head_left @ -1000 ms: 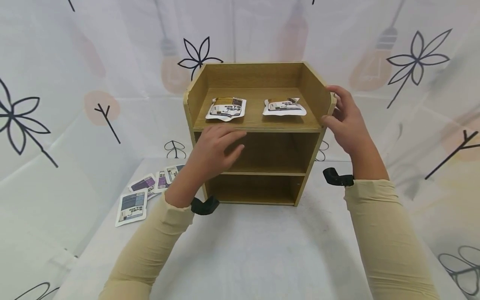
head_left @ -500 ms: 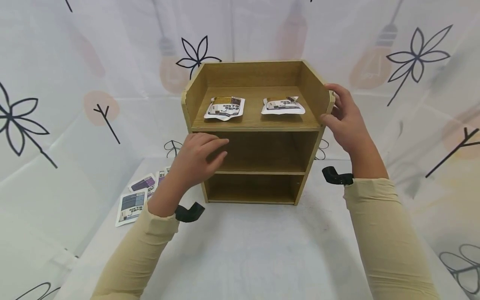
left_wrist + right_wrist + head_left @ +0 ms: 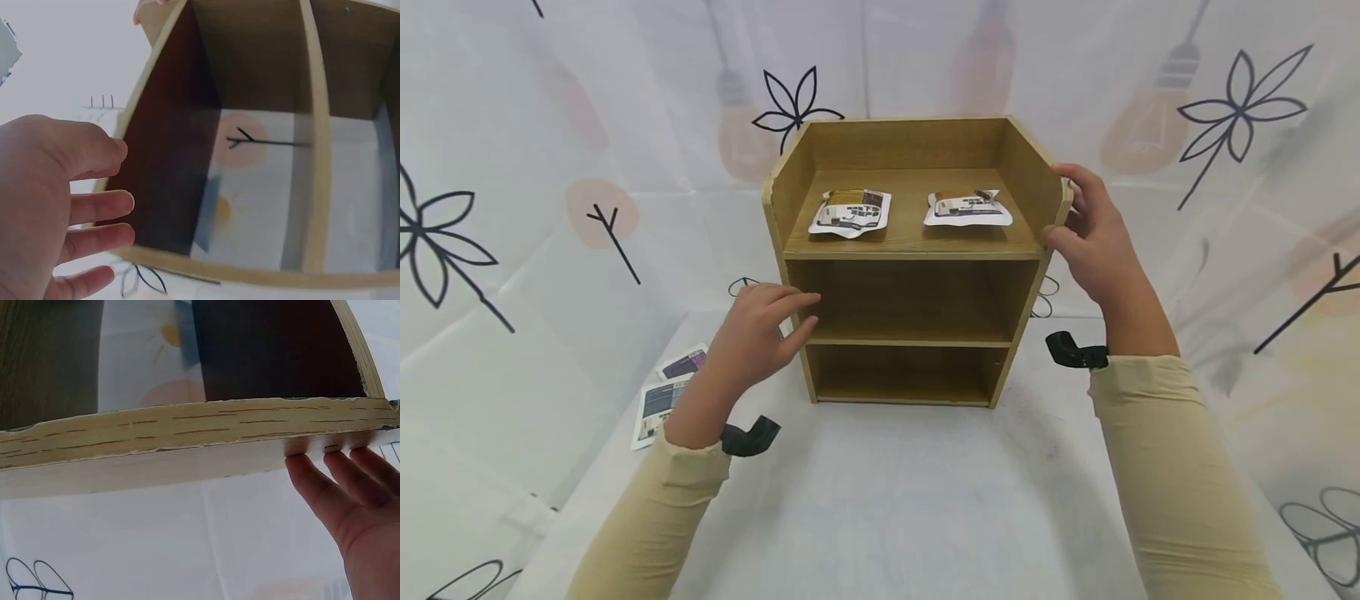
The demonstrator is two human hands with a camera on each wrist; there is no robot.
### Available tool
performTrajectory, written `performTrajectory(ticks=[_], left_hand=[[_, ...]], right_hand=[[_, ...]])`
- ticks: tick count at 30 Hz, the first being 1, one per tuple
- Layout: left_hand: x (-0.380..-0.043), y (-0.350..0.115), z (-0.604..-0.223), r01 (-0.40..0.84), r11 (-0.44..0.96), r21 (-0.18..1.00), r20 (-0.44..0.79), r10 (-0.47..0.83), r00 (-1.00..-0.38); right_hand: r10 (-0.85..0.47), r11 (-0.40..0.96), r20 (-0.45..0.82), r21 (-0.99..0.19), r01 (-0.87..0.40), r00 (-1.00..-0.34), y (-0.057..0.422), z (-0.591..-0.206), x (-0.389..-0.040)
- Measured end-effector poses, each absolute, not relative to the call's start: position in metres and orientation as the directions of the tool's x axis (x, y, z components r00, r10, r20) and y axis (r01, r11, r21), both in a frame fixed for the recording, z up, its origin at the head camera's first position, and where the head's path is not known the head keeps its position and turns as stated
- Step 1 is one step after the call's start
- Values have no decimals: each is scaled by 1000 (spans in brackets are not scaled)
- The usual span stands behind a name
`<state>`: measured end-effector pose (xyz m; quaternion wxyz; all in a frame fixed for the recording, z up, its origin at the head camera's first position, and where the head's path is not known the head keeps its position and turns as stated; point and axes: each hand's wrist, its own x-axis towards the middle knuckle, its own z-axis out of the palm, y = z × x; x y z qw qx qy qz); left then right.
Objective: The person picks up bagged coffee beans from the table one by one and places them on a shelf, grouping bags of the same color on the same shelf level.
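Note:
A wooden shelf unit [image 3: 912, 256] with a raised rim on its top stands on the white table. My right hand [image 3: 1097, 233] grips the right side panel near the top, its fingertips against the outer face in the right wrist view. Beside the unit's left side is my left hand [image 3: 756, 333], holding nothing. The left wrist view shows its fingers [image 3: 103, 206] extended near the panel's front edge; whether they touch it I cannot tell. Two white-and-brown printed pouches, one left [image 3: 850, 213] and one right [image 3: 967, 208], lie on the top shelf.
On the table at the left lie a purple-and-white pouch [image 3: 683, 363] and a blue-and-white pouch [image 3: 658, 410], partly behind my left forearm. A white patterned curtain [image 3: 647, 125] hangs behind and at both sides.
My left hand has moved left and down, from in front of the top shelf's edge to the unit's left side. The right hand keeps its grip, and the two pouches stay in place.

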<state>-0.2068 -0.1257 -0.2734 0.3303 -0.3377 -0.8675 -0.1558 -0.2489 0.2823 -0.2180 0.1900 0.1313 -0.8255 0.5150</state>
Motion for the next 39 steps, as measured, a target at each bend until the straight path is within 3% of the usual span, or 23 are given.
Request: performTrajectory(ticks=[5,12,17,26,39], left_hand=[[-210,-141,-288,657,748,94,619,474,-627],[-214,-157,-300,649,752,117,588,474,-655],[-215,-168,-311,619,765,175,539,452,-711],[-210,-188,-329,474,834,283,380,357,-854],[-208,-218,-351,314,865,391,226,241,-944]], right_hand=[[-30,413,456,-804,-427,-889,282,-218,-249],[-26,431,451,-800,-417,-892,282,-218,-249],[-26,431,451,-800,-417,-892,281,-217,-248],[-31,424,452,-802,-421,-891,280,-217,-247],[-21,422,442,-810,-408,-897,281,-217,-248]])
